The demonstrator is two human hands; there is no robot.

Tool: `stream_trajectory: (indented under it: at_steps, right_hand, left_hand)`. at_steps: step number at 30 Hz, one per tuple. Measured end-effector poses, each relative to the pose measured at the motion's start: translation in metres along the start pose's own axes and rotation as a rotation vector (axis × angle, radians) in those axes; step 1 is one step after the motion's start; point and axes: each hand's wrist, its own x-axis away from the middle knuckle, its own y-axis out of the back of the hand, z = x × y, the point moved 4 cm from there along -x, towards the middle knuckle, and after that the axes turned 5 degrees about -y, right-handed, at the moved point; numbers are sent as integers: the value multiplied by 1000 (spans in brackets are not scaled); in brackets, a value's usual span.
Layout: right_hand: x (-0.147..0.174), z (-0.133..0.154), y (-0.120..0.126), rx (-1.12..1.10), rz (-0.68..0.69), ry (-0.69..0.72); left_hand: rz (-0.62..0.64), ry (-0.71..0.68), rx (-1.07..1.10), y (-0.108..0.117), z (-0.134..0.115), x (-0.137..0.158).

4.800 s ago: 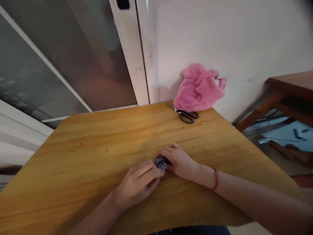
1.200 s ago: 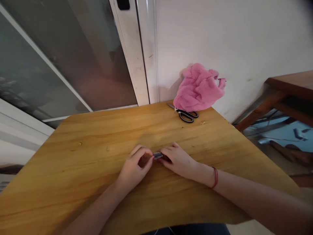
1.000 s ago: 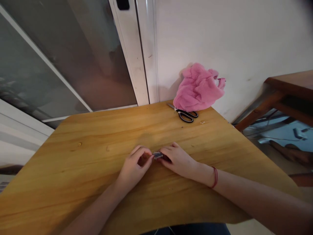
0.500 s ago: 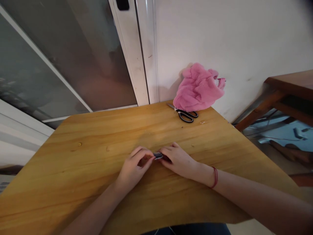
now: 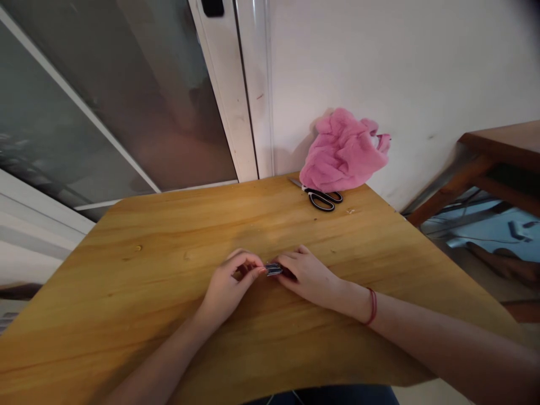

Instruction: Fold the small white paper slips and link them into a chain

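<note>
Between my two hands, low over the middle of the wooden table point(image 5: 169, 298), is a small dark object with shiny silvery edges point(image 5: 274, 269); its kind is too small to make out. My left hand point(image 5: 232, 284) pinches its left end between thumb and forefinger, the other fingers curled. Closed around the right end, my right hand point(image 5: 310, 275) hides that part of it. A red string bracelet point(image 5: 372, 306) circles my right wrist.
Black-handled scissors point(image 5: 322, 200) lie at the back of the table, blades partly beneath a crumpled pink cloth point(image 5: 341, 152) against the wall. A framed glass door point(image 5: 169, 101) stands behind on the left. Another wooden table point(image 5: 498, 146) is at the right.
My left thumb and fingertips have shifted slightly at the small object's left end. My right hand stays nearly still around the other end.
</note>
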Motion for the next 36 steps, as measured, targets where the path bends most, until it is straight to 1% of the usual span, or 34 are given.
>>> stream_trajectory:
  at_steps: [4, 7, 11, 16, 19, 25, 27, 30, 34, 36]
  right_hand:
    - [0, 1, 0, -17, 0, 2]
    - [1, 1, 0, -19, 2, 3]
    - [1, 0, -1, -2, 4, 2]
    - [1, -1, -3, 20, -16, 4]
    - [1, -1, -3, 21, -14, 1]
    - [0, 0, -2, 21, -3, 6]
    - [0, 0, -1, 23, -5, 8]
    - [1, 0, -2, 16, -11, 8]
    - [1, -1, -2, 4, -16, 11]
    - [1, -1, -3, 1, -10, 11]
  left_hand:
    - [-20, 28, 30, 1, 0, 0]
    - [-36, 18, 21, 1, -3, 0]
    - [-108, 12, 17, 3, -5, 0]
    - [-175, 59, 196, 4, -1, 5]
    - [-191, 24, 271, 3, -2, 8]
    - [-268, -118, 297, 1, -13, 15]
    - [-276, -148, 258, 0, -15, 16]
    - [-223, -198, 112, 1, -18, 17]
    - [-180, -362, -70, 4, -27, 19]
    - [-171, -419, -166, 4, -31, 20]
